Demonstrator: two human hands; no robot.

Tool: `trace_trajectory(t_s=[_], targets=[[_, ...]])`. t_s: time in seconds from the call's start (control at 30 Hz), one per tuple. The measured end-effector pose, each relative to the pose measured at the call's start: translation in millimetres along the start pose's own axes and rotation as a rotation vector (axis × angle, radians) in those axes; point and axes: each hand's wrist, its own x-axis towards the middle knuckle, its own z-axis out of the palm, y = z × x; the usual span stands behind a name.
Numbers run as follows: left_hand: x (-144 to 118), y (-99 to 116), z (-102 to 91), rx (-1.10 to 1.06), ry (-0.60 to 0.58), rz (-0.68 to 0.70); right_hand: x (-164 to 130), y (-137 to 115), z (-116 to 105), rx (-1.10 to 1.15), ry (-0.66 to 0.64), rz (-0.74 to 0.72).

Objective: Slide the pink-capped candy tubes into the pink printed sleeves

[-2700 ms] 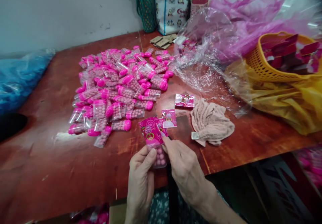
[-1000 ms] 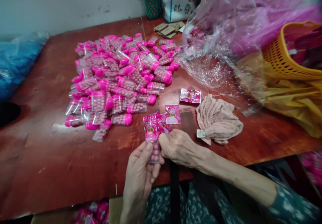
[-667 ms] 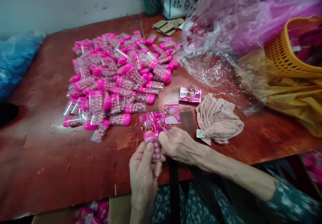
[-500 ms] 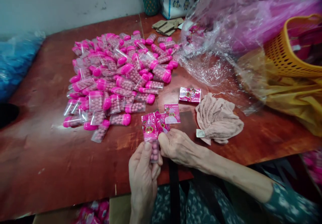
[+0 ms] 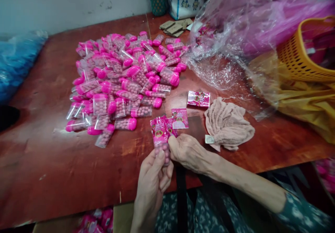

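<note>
My left hand (image 5: 154,177) is closed around the lower part of a clear flat candy box (image 5: 162,153) filled with pink balls. A shiny pink printed wrapper (image 5: 159,130) covers the box's upper end. Close against it, my right hand (image 5: 190,152) is closed, with thumb and forefinger pinching a second pink wrapper (image 5: 171,125), whose lower end is hidden by the fingers. Just beyond lies a loose flat wrapper (image 5: 179,117) on the table. Farther back rests a stack of such wrappers (image 5: 198,99).
A large heap of pink-capped candy boxes (image 5: 120,76) spreads across the red-brown table (image 5: 65,170). A crumpled beige cloth (image 5: 229,125) lies to the right. Clear plastic film (image 5: 217,62), a yellow basket (image 5: 293,55) and cardboard pieces (image 5: 174,27) are behind; a blue bag (image 5: 18,65) is left.
Both hands have shifted slightly to the right with the box and wrappers. The box is now tilted a little differently, and the wrapper still covers its upper end.
</note>
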Motion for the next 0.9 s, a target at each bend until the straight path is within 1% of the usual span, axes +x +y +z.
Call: trace_trajectory(t_s=[0.1,0.2,0.27,0.3,0.33,0.43,0.47,0.5,0.6,0.77,0.83,0.9], targets=[[0.2,1.8,0.3,-0.041,0.063,0.017,-1.4,-5.5,1.4,0.01,0.028,-0.073],[0.8,5.8,-0.5,-0.056,0.121,0.057,-3.3,-12.8,5.5,0.034,0.092,-0.163],[1.2,7.9,-1.6,-0.051,0.12,0.065,-5.8,-16.1,6.6,0.128,0.123,-0.146],[1.5,8.3,-2.1,-0.043,0.112,0.065,-7.3,-16.6,5.4,0.214,0.133,-0.086],[2.0,8.1,-2.7,-0.032,0.1,0.064,-8.7,-16.3,2.9,0.329,0.139,0.013],[4.4,5.0,-3.8,0.014,0.071,0.079,-9.6,-11.8,-10.8,0.753,0.152,0.401],[5.4,3.3,-3.9,0.031,0.059,0.083,-8.1,-9.9,-15.6,0.884,0.17,0.494],[6.5,1.6,-3.9,0.051,0.047,0.087,-5.5,-8.3,-19.5,1.003,0.199,0.551],[8.3,-3.6,-3.2,0.11,0.021,0.102,6.0,-8.1,-22.5,1.275,0.298,0.603],[4.5,-8.4,-1.6,0.127,0.02,0.111,18.7,-26.2,-12.1,1.63,0.338,0.77],[2.1,-8.5,-1.5,0.116,0.027,0.105,18.4,-33.9,-10.4,1.725,0.352,0.842],[1.2,-7.6,-1.5,0.118,0.022,0.098,16.2,-37.5,-10.8,1.773,0.356,0.897]])
